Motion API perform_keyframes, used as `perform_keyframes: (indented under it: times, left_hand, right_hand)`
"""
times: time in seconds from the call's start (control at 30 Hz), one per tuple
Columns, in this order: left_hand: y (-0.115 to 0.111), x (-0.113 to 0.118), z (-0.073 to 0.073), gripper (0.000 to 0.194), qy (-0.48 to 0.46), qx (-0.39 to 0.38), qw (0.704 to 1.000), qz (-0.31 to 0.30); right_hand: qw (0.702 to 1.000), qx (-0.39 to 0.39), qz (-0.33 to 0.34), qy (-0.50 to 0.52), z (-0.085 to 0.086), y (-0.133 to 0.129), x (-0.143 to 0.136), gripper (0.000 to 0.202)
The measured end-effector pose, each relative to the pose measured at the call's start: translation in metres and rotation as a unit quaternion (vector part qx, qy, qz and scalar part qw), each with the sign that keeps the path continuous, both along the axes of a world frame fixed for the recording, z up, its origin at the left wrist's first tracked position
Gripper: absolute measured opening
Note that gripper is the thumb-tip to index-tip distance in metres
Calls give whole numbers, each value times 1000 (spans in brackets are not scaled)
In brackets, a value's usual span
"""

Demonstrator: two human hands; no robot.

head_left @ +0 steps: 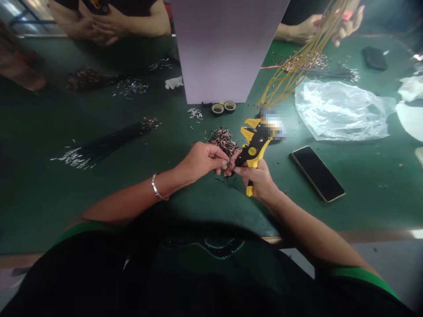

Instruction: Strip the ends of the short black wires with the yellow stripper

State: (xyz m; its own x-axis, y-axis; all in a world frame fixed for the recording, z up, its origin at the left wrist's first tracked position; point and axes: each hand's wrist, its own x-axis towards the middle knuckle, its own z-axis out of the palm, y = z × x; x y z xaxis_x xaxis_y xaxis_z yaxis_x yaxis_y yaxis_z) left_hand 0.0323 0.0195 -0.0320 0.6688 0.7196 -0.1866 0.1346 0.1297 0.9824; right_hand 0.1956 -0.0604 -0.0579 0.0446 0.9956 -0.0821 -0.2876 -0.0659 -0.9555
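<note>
A yellow-and-black crimping tool (254, 149) is gripped in the right hand (259, 180), just left of the phone (317, 173). The left hand (203, 160) is pinched shut beside the tool's lower handle; what it pinches cannot be told.

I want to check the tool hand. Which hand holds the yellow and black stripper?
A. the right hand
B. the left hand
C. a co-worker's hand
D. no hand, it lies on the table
A: the right hand grips the stripper by its handles.
</note>
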Motion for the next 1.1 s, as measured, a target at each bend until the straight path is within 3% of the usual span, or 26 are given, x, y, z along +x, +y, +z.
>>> perform_keyframes:
  times: [0.3, 0.7, 0.83, 1.1]
  left_hand:
    - [-4, 2, -2, 6, 10, 6, 1000, -13]
    - [-4, 0, 5, 12, 74, 135, 987, -48]
    - [2, -4, 7, 9, 93, 171, 981, -5]
    - [16, -10, 21, 6, 82, 144, 977, 134]
  right_hand:
    - [1000, 16, -24, -5, -4, 0, 2, 16]
    - [999, 22, 11, -32, -6, 1, 6, 12]
    - [1000, 23, 12, -8, -9, 2, 6, 15]
    - [999, 27, -11, 20, -12, 5, 4, 17]
